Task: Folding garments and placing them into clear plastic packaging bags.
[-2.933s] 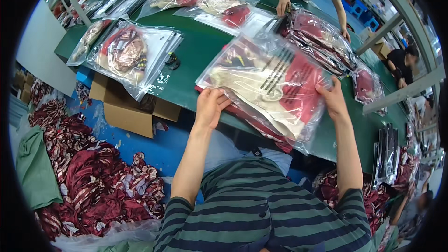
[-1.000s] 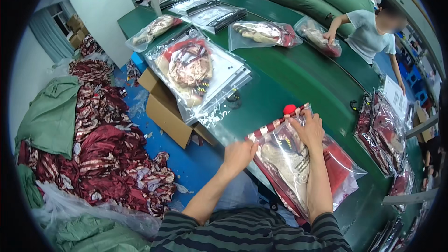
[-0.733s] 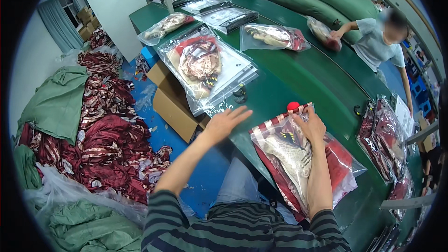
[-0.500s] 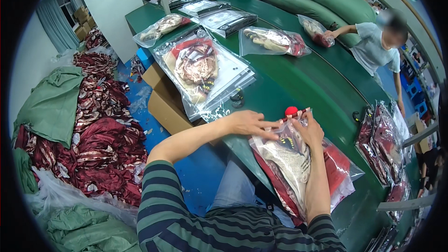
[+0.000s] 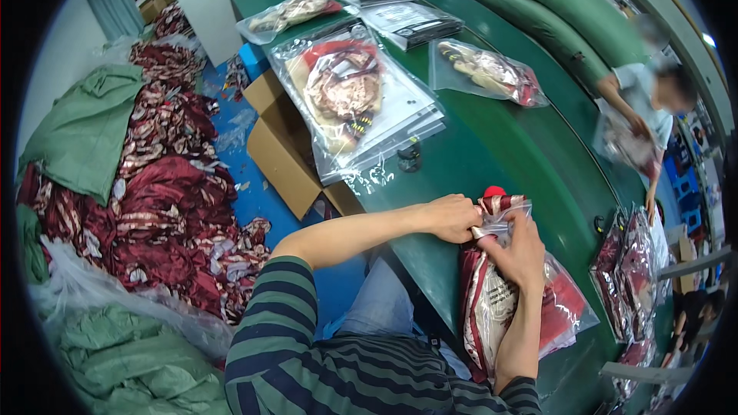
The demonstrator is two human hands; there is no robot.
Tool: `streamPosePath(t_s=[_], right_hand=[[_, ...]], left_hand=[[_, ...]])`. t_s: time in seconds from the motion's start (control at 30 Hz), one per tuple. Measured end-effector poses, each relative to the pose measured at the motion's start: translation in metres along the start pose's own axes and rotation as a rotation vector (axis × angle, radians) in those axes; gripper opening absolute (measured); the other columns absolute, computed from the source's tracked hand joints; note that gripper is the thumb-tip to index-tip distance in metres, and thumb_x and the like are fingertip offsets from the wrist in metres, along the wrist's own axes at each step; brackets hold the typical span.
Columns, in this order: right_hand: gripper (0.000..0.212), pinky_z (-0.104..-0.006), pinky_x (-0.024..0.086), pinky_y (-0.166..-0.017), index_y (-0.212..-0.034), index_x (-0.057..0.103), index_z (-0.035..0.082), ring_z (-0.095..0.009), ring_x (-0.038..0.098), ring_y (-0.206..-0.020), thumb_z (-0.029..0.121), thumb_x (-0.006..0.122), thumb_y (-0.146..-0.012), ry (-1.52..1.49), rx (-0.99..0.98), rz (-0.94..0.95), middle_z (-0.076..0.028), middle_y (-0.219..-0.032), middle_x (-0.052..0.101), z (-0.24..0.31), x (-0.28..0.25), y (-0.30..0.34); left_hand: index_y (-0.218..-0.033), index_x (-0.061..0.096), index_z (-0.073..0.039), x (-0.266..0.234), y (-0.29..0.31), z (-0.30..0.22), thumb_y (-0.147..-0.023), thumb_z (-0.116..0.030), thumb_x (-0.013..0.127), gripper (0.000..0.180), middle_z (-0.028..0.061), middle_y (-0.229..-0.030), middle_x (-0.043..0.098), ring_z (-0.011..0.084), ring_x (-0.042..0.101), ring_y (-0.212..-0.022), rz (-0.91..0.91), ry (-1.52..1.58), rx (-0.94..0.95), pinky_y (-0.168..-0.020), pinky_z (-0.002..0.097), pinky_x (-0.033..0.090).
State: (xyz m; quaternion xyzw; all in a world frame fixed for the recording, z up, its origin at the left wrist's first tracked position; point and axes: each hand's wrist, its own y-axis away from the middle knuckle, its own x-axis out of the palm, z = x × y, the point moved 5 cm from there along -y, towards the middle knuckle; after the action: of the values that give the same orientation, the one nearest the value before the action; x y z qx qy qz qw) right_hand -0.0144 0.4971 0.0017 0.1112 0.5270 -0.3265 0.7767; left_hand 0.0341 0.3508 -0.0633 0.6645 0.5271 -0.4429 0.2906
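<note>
A clear plastic bag (image 5: pixel 578 313) lies at the near edge of the green table, holding a folded maroon and cream garment (image 5: pixel 492 303) and a red piece. At the bag's mouth, my left hand (image 5: pixel 453 218) is closed on the garment's maroon and cream cloth; its fingertips are partly hidden. My right hand (image 5: pixel 521 252) grips the bag's upper edge, thumb toward the left hand. Striped cloth sticks out of the mouth between the hands. Just beyond it sits a small round red thing (image 5: pixel 493 191).
Packed bags (image 5: pixel 357 104) are stacked at the left of the green table (image 5: pixel 492 154), with a single bagged garment (image 5: pixel 488 73) farther back. Beside the table stand a cardboard box (image 5: pixel 280 157) and a heap of maroon cloth (image 5: pixel 169 215). Across, a co-worker (image 5: pixel 646 100) holds a bag.
My left hand has gone from spread fingers to a closed grip at the bag's mouth. More cloth shows there. The co-worker has lifted a bag off the table. The view has shifted.
</note>
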Motion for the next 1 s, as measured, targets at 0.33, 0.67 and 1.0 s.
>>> streamPosePath(t_s=[0.33, 0.67, 1.0], right_hand=[[0.028, -0.0439, 0.045, -0.075, -0.103, 0.055, 0.008, -0.036, 0.053, -0.087, 0.009, 0.066, -0.077, 0.102, -0.14, -0.03, -0.017, -0.099, 0.056, -0.01, 0.025, 0.016], [0.021, -0.0422, 0.042, -0.071, -0.099, 0.055, 0.006, -0.035, 0.05, -0.08, 0.004, 0.061, -0.08, -0.05, -0.06, 0.042, -0.015, -0.094, 0.054, -0.011, 0.026, 0.007], [0.016, -0.0414, 0.041, -0.072, -0.093, 0.054, 0.005, -0.034, 0.049, -0.08, 0.007, 0.063, -0.079, -0.018, 0.021, 0.083, -0.015, -0.091, 0.055, -0.004, 0.022, 0.003]], left_hand=[[-0.121, 0.067, -0.009, -0.125, 0.128, 0.14, -0.092, -0.001, 0.059, 0.032, 0.0039, -0.123, 0.068, 0.0171, 0.062, -0.105, -0.991, 0.682, -0.164, -0.092, 0.0307, 0.052], [-0.136, 0.06, -0.01, -0.205, 0.356, 0.433, -0.095, 0.0, 0.049, 0.044, 0.0033, -0.142, 0.059, 0.0202, 0.056, -0.122, -1.398, 0.112, -0.927, -0.103, 0.0299, 0.046], [-0.117, 0.069, -0.004, -0.213, 0.316, 0.448, -0.092, -0.007, 0.056, 0.028, 0.0064, -0.136, 0.063, 0.0228, 0.058, -0.121, -1.064, 0.206, -0.499, -0.104, 0.0316, 0.045]])
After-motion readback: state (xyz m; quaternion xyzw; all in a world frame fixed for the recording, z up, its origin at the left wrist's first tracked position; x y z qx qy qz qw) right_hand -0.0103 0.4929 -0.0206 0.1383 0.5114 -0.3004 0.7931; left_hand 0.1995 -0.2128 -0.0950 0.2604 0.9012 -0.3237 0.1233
